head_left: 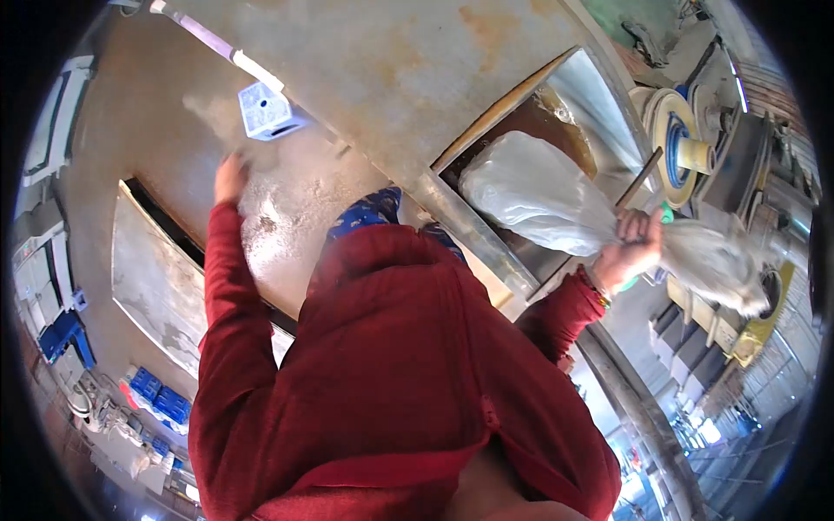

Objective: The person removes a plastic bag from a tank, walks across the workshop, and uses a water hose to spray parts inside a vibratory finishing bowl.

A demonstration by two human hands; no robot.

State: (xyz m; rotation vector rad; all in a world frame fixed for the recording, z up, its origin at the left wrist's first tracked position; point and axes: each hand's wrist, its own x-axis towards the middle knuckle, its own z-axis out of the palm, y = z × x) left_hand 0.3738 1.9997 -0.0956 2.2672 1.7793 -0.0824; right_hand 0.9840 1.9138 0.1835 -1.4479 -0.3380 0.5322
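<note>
My right hand (pixel 632 247) is closed around the gathered neck of a clear plastic bag (pixel 543 191). The bag's bulging, whitish part hangs over an open metal-walled bin (pixel 599 108) with a brown inside, and its loose end spreads out to the right of my fist. What the bag holds, if anything, I cannot make out. Bits of green show beside my fingers. Out to the left, my left hand (pixel 230 180) hangs over the wet floor (pixel 287 208), apart from anything I can see. Its fingers are blurred and partly hidden.
Ahead stands a small pale-blue plastic stool (pixel 265 108), with a white and purple pole (pixel 204 35) beside it. A metal-topped panel (pixel 156 278) is at my left. To the right are round machine wheels (pixel 676 148) and a long metal beam (pixel 638 404). Blue crates (pixel 161 397) sit far left.
</note>
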